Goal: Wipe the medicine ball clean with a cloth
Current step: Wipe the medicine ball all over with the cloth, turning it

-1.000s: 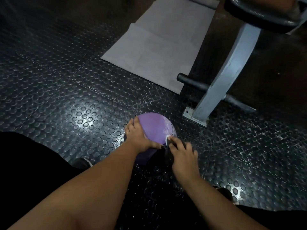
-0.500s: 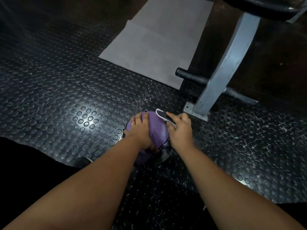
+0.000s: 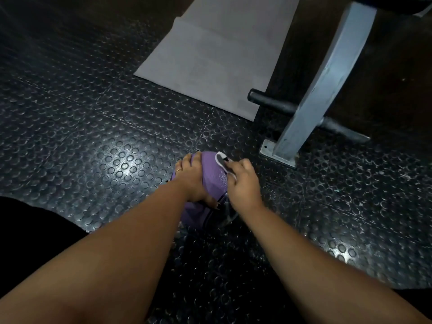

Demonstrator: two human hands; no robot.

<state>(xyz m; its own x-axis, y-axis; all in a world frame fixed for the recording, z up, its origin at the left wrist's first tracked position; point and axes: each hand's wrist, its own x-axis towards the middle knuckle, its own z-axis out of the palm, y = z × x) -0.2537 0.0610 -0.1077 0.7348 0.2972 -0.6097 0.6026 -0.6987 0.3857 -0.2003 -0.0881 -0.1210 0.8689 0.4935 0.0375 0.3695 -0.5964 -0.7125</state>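
A purple medicine ball (image 3: pixel 211 176) with a dark panel on its near right side sits on the studded rubber floor. My left hand (image 3: pixel 192 181) lies over the ball's left side, fingers spread along the top and thumb down near the front; a ring shows on one finger. My right hand (image 3: pixel 243 183) grips a small dark cloth with a white edge (image 3: pixel 223 162) and holds it against the ball's upper right. Most of the cloth is hidden under that hand.
A grey metal bench leg (image 3: pixel 327 78) with a bolted foot plate (image 3: pixel 278 154) stands just right of the ball. A black bar (image 3: pixel 271 102) crosses behind it. A grey mat (image 3: pixel 210 54) lies farther back. Black studded flooring (image 3: pixel 93 136) stretches left.
My right hand has carried the cloth from the ball's near right side up over to its far upper right. My left hand has shifted slightly higher on the ball.
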